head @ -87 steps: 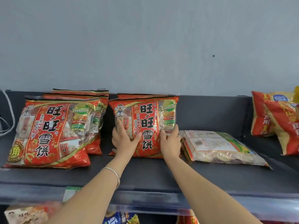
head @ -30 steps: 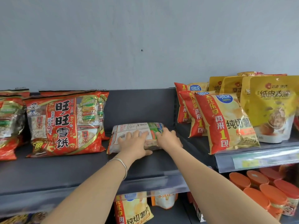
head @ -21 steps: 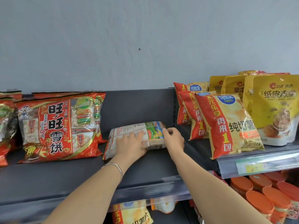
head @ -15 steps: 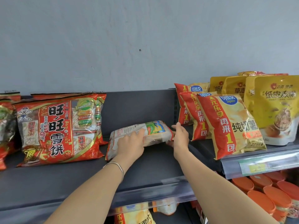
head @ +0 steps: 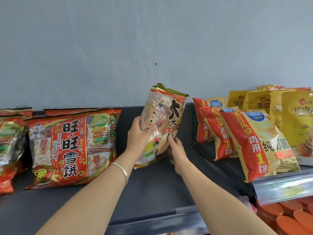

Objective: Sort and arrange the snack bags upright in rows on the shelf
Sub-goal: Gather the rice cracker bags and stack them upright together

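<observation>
**Gold-trimmed cracker bag goes upright on dark shelf**

Gold foil edges the rice-cracker bag [head: 162, 126] that a person stands on end over the middle of the shelf [head: 152, 197], towards its back edge. Whether its bottom seam touches the shelf board cannot be told. The left hand [head: 138, 139], a silver bangle [head: 121, 169] at the wrist, grips the bag's left side with the thumb across the front. The right hand [head: 177, 150] lays straight, close-set fingers against the lower right corner.

The step in hand looks to be setting this bag upright. The next move probably calls for settling it flat on its base and squaring it beside the red bags [head: 71, 146] near the shelf's left end.

Those red bags read "旺旺雪饼", and the held bag shows "大" and "雪". On the right-hand shelf section, red-and-yellow crisp bags [head: 254, 141] carry "copico" and "再来1包". The yellow pouches [head: 294, 119] behind them show "纸皮" and "草本".
</observation>
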`<action>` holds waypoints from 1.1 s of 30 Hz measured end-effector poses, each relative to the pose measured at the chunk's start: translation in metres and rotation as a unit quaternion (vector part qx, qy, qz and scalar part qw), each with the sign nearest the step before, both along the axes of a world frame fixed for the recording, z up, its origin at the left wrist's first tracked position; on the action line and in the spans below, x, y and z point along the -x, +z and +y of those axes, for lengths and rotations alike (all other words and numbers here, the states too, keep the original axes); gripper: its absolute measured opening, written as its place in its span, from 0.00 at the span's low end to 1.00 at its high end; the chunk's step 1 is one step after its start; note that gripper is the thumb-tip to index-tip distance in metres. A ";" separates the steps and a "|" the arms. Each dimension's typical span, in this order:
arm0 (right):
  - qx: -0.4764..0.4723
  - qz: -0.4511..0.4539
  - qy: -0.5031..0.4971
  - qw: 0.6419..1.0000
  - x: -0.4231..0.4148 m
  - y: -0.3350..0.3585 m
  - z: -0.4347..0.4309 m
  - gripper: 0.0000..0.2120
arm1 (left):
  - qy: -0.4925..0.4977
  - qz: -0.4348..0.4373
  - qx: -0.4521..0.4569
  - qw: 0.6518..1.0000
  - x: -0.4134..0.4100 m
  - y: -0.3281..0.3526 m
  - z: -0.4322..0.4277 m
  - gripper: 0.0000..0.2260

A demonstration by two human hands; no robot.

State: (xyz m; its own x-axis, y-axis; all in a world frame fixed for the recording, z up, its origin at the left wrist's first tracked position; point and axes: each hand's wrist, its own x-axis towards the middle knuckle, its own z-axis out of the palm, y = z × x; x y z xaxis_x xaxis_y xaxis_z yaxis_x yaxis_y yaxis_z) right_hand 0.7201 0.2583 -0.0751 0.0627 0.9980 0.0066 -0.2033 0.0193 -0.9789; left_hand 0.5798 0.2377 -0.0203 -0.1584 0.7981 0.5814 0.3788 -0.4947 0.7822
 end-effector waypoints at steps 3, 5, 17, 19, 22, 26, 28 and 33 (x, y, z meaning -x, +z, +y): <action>-0.016 -0.003 -0.017 1.000 0.001 -0.008 0.007 0.40 | -0.064 -0.044 0.006 0.997 0.003 -0.012 0.008 0.22; -0.032 -0.021 -0.038 0.999 -0.002 -0.008 0.012 0.42 | -0.074 -0.077 0.006 0.994 0.006 -0.021 0.013 0.20; -0.043 -0.173 -0.157 0.971 -0.016 -0.013 0.028 0.43 | 0.019 -0.223 0.119 0.967 0.000 -0.042 0.042 0.22; -0.054 -0.184 -0.198 0.961 -0.016 -0.012 0.027 0.40 | 0.048 -0.160 0.128 0.978 -0.007 -0.040 0.045 0.36; -0.069 -0.217 -0.240 0.944 -0.021 -0.011 0.028 0.35 | 0.052 0.050 0.089 0.993 -0.020 -0.052 0.042 0.50; 0.004 -0.406 -0.208 0.890 -0.021 -0.016 0.030 0.30 | 0.020 0.198 0.153 0.968 -0.016 -0.082 0.040 0.50; 0.013 -0.433 -0.219 0.874 -0.021 -0.019 0.029 0.29 | -0.007 0.171 0.167 0.971 -0.011 -0.087 0.040 0.47; -0.050 -0.352 -0.195 0.914 -0.023 -0.020 0.030 0.31 | 0.061 0.198 0.119 0.971 -0.004 -0.084 0.036 0.46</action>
